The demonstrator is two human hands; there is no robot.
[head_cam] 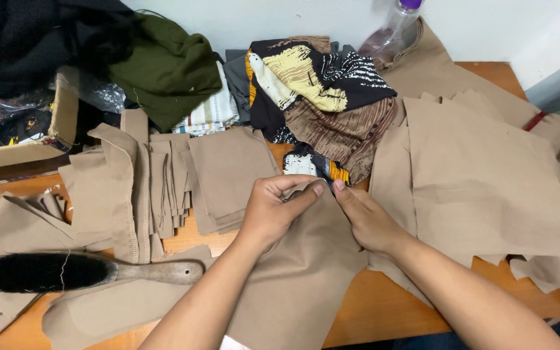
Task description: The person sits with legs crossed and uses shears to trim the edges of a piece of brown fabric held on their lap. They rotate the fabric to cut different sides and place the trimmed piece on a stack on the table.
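**Q:** What do the hands hold, and where does it lie?

**A:** My left hand [272,210] and my right hand [364,220] meet at the far edge of a flat piece of tan woven cloth [296,279], which lies on the near middle of the orange-brown wooden table [384,308] and runs toward me between my forearms. The left thumb and fingers are closed together, pinching that edge; the right fingers are closed on the same edge just beside them, the fingertips of the two hands almost touching.

**Q:** How far along does the work appear?

**A:** As a judgement only: many pieces are already cut. A stack of small tan rectangles [228,175] lies just left of my hands, narrow tan strips [163,185] lie further left, and large tan panels [487,181] spread to the right. The piece in my grip is flat, and nothing shows being joined to it.

**Q:** What else surrounds it?

**A:** A wooden-handled brush with black bristles [66,272] lies near left. Far middle sits a folded cloth printed in black, yellow and brown [322,91]; far left a dark green garment [166,65]; far right a clear plastic bottle with a purple cap [393,29].
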